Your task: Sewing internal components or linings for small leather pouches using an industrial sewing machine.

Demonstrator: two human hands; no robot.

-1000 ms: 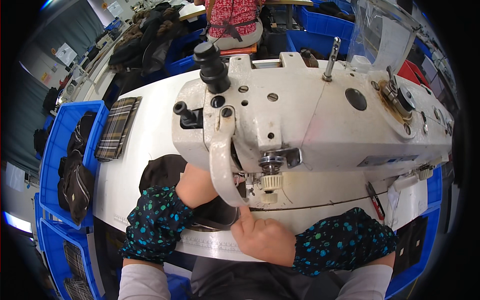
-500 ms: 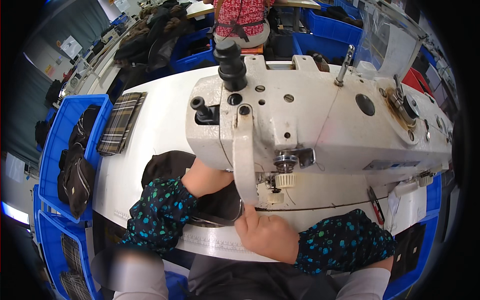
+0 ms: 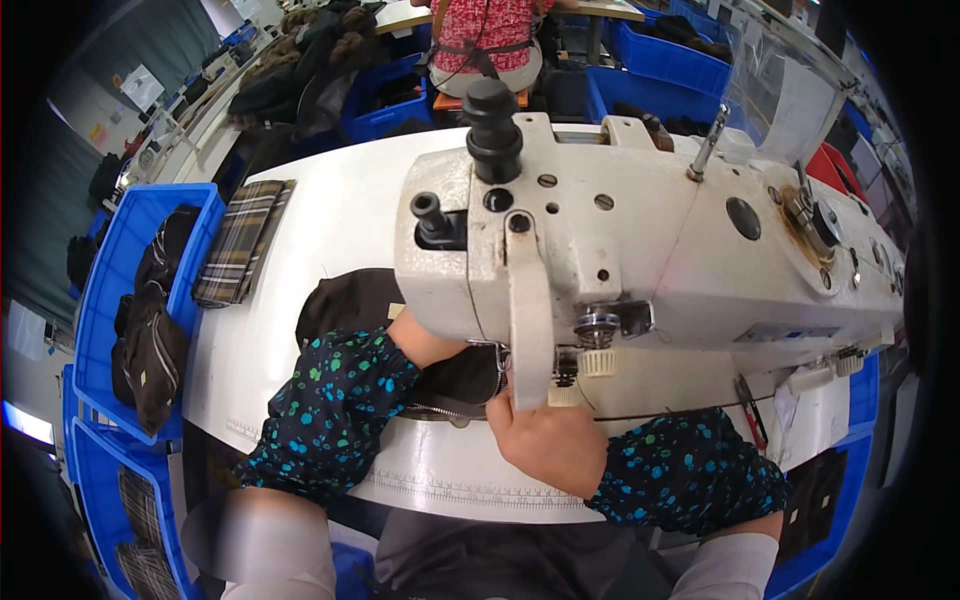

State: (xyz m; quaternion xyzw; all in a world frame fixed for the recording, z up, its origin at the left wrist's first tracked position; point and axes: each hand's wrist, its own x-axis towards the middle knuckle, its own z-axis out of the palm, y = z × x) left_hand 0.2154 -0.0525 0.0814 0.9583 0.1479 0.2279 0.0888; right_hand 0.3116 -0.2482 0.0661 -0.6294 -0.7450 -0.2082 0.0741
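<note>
A dark fabric piece with a metal zipper (image 3: 440,411) lies on the white table under the head of a sewing machine (image 3: 590,240). My left hand (image 3: 428,340) reaches over this piece from the left. Its fingers are hidden behind the machine head. At the zipper's right end, my right hand (image 3: 552,447) is closed, with its fingertips at the edge of the fabric beside the needle area. The machine's white lever partly covers those fingertips. Patterned dark sleeve covers are on both forearms.
Folded plaid cloth (image 3: 243,243) lies at the table's left, beside a blue bin (image 3: 92,330) of dark zippered pieces. A small red-and-black tool (image 3: 751,412) rests at the right. A printed ruler (image 3: 450,491) runs along the front edge. Another person (image 3: 484,35) sits ahead.
The fabric piece shows a little farther up the table, and both hands have shifted slightly forward with it. The whole machine appears farther right in the view.
</note>
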